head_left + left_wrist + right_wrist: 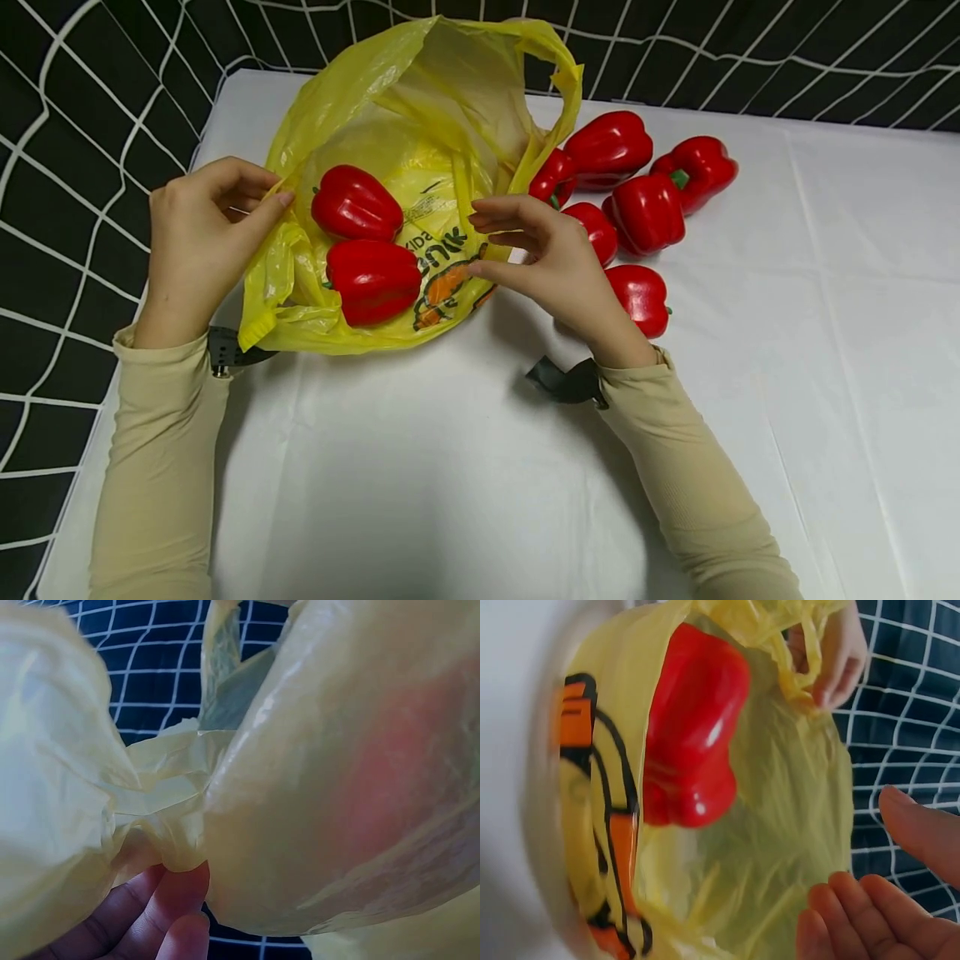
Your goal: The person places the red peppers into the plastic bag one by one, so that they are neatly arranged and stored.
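Note:
A yellow plastic bag (337, 92) lies with its mouth spread wide. Inside it are two red bell peppers, one farther back (358, 204) and one nearer the front (375, 283). My left hand (202, 233) pinches the bag's left edge between thumb and fingers; the left wrist view shows the fingertips (184, 892) on the crumpled film. At the bag's right side, my right hand (555, 258) holds nothing, its thumb and fingers extended and apart. In the right wrist view, a bell pepper (697, 727) shows inside the bag, beyond that hand.
Several more red bell peppers (647, 217) sit in a group on the white table (450, 467), just right of the bag and partly behind my right hand. Black cloth with a white grid (67, 208) borders the table at the left and back.

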`<state>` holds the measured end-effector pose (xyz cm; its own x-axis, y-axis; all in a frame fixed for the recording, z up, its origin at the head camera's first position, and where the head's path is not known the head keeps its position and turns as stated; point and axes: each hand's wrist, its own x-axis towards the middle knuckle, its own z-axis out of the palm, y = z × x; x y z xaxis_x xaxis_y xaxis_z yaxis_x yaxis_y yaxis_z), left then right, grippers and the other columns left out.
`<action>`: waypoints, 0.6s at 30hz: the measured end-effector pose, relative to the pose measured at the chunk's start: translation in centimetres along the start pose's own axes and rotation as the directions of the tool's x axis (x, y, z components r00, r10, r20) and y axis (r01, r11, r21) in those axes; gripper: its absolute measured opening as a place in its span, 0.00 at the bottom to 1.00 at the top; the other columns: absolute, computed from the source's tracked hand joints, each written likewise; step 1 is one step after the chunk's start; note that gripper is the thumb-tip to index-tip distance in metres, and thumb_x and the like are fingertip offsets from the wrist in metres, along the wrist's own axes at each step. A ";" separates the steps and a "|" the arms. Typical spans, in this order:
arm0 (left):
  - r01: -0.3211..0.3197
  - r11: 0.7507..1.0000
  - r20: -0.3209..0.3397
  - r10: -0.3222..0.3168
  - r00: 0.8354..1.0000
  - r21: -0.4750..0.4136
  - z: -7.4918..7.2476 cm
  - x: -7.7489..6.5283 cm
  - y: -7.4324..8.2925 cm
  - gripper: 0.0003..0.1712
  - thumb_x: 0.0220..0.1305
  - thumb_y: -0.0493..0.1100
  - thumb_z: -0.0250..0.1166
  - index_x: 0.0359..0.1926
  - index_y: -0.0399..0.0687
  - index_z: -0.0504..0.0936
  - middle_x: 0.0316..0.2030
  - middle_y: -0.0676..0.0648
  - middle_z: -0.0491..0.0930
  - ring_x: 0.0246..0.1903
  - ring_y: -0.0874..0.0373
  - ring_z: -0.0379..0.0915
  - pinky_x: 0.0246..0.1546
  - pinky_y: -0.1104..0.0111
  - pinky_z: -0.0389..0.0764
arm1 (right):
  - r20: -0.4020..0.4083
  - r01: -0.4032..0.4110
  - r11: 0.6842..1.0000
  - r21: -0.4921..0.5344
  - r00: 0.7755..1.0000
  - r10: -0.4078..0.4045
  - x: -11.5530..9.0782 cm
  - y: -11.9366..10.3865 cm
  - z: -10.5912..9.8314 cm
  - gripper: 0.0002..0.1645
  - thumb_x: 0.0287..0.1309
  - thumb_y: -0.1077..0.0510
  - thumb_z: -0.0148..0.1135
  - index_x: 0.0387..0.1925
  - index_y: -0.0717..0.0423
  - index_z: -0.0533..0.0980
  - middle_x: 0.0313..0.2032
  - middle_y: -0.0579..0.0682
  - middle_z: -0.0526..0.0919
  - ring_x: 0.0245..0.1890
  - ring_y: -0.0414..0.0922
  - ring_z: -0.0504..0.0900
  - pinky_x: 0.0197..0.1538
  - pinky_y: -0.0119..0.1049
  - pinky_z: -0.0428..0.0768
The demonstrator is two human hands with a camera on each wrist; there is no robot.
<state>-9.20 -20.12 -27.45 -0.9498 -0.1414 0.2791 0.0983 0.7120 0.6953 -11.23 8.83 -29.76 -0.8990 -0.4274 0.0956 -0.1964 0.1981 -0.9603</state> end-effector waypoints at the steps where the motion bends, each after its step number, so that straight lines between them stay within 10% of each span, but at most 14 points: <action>1: 0.001 1.000 0.000 -0.001 1.000 0.000 0.0 0.0 0.0 0.13 0.59 0.42 0.67 0.39 0.34 0.84 0.35 0.39 0.83 0.27 0.74 0.69 0.32 0.87 0.72 | -0.006 -0.002 1.000 -0.005 1.000 0.002 -0.3 0.0 -0.3 0.31 0.48 0.69 0.70 0.56 0.66 0.71 0.50 0.56 0.79 0.51 0.48 0.76 0.57 0.42 0.74; 18: -0.007 1.000 -0.005 0.007 1.000 -0.004 -0.1 0.0 0.0 0.13 0.58 0.41 0.67 0.39 0.34 0.84 0.34 0.39 0.83 0.26 0.74 0.69 0.32 0.87 0.72 | -0.152 -0.088 0.983 -0.159 0.986 0.064 -4.2 0.1 -5.5 0.29 0.49 0.67 0.70 0.55 0.59 0.74 0.50 0.51 0.79 0.49 0.46 0.79 0.54 0.34 0.76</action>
<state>-9.17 -20.16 -27.40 -0.9475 -0.1398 0.2877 0.1064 0.7104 0.6957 -9.66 15.52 -28.78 -0.9587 -0.2750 0.0729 -0.1762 0.3725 -0.9111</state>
